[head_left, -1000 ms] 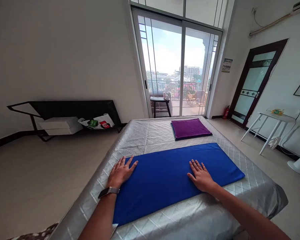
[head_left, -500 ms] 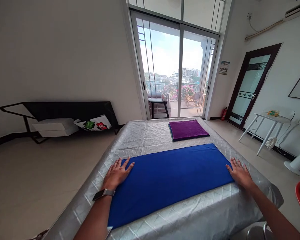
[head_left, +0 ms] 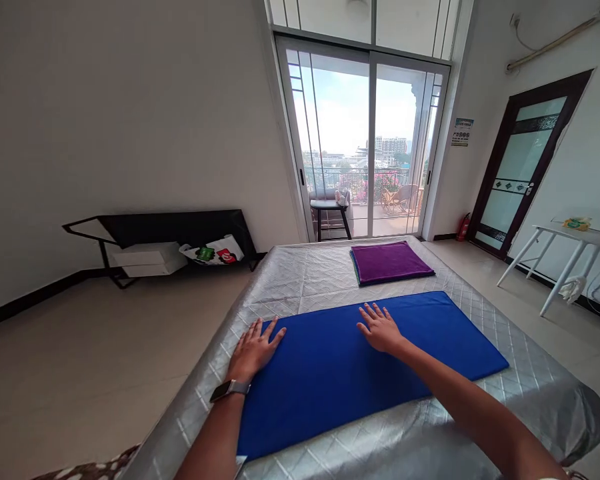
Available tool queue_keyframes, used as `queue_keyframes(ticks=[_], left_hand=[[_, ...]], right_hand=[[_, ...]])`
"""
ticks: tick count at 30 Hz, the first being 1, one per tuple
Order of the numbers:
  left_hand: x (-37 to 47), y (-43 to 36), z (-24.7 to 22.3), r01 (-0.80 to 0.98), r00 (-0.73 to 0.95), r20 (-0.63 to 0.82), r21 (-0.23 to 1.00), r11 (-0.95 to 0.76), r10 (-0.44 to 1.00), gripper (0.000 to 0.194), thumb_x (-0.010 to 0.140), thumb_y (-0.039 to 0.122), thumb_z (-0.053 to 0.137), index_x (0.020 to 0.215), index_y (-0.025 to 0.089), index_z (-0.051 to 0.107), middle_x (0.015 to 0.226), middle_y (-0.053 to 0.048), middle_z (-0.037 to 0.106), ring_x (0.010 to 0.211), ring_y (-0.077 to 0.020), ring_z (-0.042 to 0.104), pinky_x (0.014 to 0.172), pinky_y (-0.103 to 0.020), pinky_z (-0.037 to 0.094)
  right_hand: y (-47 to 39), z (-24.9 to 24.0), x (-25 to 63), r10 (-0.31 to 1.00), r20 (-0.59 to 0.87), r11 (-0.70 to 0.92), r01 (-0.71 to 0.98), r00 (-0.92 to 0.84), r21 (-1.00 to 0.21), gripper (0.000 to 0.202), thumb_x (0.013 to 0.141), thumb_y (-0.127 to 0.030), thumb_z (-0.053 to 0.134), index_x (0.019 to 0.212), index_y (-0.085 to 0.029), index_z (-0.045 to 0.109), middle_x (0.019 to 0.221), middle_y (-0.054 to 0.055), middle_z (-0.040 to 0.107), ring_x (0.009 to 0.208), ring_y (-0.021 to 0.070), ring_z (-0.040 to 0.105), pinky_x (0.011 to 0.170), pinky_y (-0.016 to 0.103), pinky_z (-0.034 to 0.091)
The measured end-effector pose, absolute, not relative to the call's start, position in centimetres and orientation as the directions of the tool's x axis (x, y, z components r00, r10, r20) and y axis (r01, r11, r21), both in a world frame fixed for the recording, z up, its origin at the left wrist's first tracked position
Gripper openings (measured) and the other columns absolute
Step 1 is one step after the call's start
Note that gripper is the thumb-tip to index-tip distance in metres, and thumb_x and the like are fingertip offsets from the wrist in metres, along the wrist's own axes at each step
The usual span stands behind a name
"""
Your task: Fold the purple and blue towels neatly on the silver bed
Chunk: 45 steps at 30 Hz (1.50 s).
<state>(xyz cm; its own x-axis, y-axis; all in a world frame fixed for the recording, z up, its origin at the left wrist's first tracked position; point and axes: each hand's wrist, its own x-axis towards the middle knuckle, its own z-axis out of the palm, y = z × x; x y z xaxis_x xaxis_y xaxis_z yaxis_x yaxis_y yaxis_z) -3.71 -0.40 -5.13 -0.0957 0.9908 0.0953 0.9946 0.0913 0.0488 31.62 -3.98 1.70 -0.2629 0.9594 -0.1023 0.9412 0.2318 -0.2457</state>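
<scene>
A blue cloth point(head_left: 320, 373), folded into a long flat rectangle, lies across the silver quilted cover of the table point(head_left: 280, 287). My left hand point(head_left: 254, 350), with a watch on the wrist, rests with fingers spread on the cloth's left edge. Over the middle of the cloth, near its far edge, is my right hand point(head_left: 381, 329), fingers stretched out and holding nothing. Beyond the blue cloth sits a stack of folded cloths with a purple cloth point(head_left: 393, 261) on top; darker edges show beneath it.
A black bench-like frame point(head_left: 175, 230) with a white box point(head_left: 150, 260) and a printed bag point(head_left: 215, 252) stands by the left wall. Sliding glass doors point(head_left: 370, 147) are at the back. To the right is a white high chair point(head_left: 565, 233).
My right hand has moved left from the cloth's right edge to its middle. The left hand stays at the left edge. The view has shifted a little to the left.
</scene>
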Motion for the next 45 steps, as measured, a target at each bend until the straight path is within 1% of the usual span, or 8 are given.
queue_keyframes(ticks=[10, 16, 24, 31, 34, 38, 41, 45], left_hand=[[-4.2, -0.4, -5.6, 0.998, -0.068, 0.099, 0.025, 0.065, 0.993, 0.064, 0.099, 0.049, 0.027, 0.156, 0.021, 0.030, 0.163, -0.015, 0.029, 0.151, -0.0274, 0.028, 0.120, -0.045, 0.024], [-4.6, -0.3, -5.6, 0.998, -0.054, 0.074, 0.018, 0.053, 0.996, 0.066, 0.098, 0.050, 0.028, 0.156, 0.021, 0.030, 0.162, -0.015, 0.031, 0.150, -0.0291, 0.028, 0.119, -0.047, 0.026], [-3.7, -0.9, -4.4, 0.993, -0.106, 0.049, 0.052, 0.104, 0.993, 0.067, 0.098, 0.054, 0.025, 0.157, 0.022, 0.028, 0.163, -0.013, 0.030, 0.151, -0.0282, 0.027, 0.120, -0.046, 0.025], [-3.4, -1.0, -4.6, 0.994, -0.093, 0.090, 0.062, 0.088, 0.992, 0.067, 0.099, 0.054, 0.024, 0.156, 0.020, 0.031, 0.163, -0.014, 0.030, 0.151, -0.0283, 0.027, 0.120, -0.046, 0.023], [-3.6, -0.7, -5.0, 0.996, -0.076, 0.097, 0.060, 0.071, 0.992, 0.065, 0.099, 0.053, 0.024, 0.155, 0.022, 0.035, 0.163, -0.012, 0.033, 0.151, -0.0286, 0.027, 0.120, -0.046, 0.024], [-3.6, -0.7, -4.9, 0.995, -0.085, 0.083, 0.063, 0.080, 0.993, 0.065, 0.099, 0.054, 0.025, 0.156, 0.023, 0.032, 0.163, -0.013, 0.032, 0.151, -0.0280, 0.027, 0.120, -0.046, 0.023], [-3.3, -0.9, -4.6, 0.993, -0.105, 0.084, 0.062, 0.100, 0.991, 0.066, 0.099, 0.055, 0.024, 0.157, 0.022, 0.029, 0.164, -0.014, 0.029, 0.151, -0.0272, 0.026, 0.120, -0.045, 0.023], [-3.4, -0.9, -4.7, 0.994, -0.098, 0.101, 0.059, 0.093, 0.990, 0.067, 0.099, 0.056, 0.024, 0.156, 0.023, 0.031, 0.163, -0.014, 0.031, 0.150, -0.0286, 0.028, 0.120, -0.047, 0.024]], right_hand=[[-1.1, -0.4, 41.9, 0.991, -0.125, 0.033, 0.992, -0.048, -0.121, 0.065, 0.102, -0.053, 0.017, 0.161, -0.025, 0.020, 0.167, 0.002, 0.019, 0.154, 0.0186, 0.010, 0.124, 0.042, 0.007], [-0.2, -0.6, 52.1, 0.971, -0.071, -0.236, 0.968, 0.230, -0.082, 0.068, 0.102, -0.048, 0.015, 0.160, -0.014, 0.020, 0.167, 0.008, 0.019, 0.153, 0.0230, 0.015, 0.124, 0.046, 0.014], [-0.2, -0.7, 52.9, 0.957, -0.066, -0.285, 0.957, 0.281, -0.052, 0.069, 0.101, -0.048, 0.014, 0.160, -0.014, 0.020, 0.166, 0.009, 0.022, 0.153, 0.0230, 0.016, 0.124, 0.046, 0.013], [0.6, 1.7, 49.4, 0.988, 0.051, -0.153, 0.982, 0.148, 0.111, 0.061, 0.096, -0.028, 0.031, 0.154, -0.013, 0.038, 0.160, 0.014, 0.035, 0.151, 0.0305, 0.024, 0.122, 0.056, 0.005], [0.4, 2.0, 43.5, 0.997, 0.078, 0.021, 0.999, -0.025, 0.050, 0.060, 0.095, -0.026, 0.033, 0.154, -0.014, 0.039, 0.161, 0.012, 0.033, 0.151, 0.0287, 0.024, 0.124, 0.050, 0.008], [-0.3, 1.1, 34.3, 0.958, -0.002, 0.283, 0.951, -0.285, -0.127, 0.062, 0.102, -0.043, 0.025, 0.158, -0.017, 0.029, 0.164, 0.007, 0.028, 0.152, 0.0220, 0.021, 0.123, 0.041, 0.015], [-0.5, 0.2, 30.4, 0.936, -0.043, 0.332, 0.918, -0.349, -0.216, 0.065, 0.103, -0.049, 0.020, 0.159, -0.018, 0.025, 0.165, 0.005, 0.025, 0.153, 0.0203, 0.016, 0.123, 0.040, 0.013], [-0.3, -0.6, 31.0, 0.947, -0.081, 0.285, 0.932, -0.310, -0.223, 0.068, 0.102, -0.054, 0.019, 0.160, -0.019, 0.024, 0.165, 0.006, 0.024, 0.154, 0.0206, 0.012, 0.124, 0.041, 0.009]])
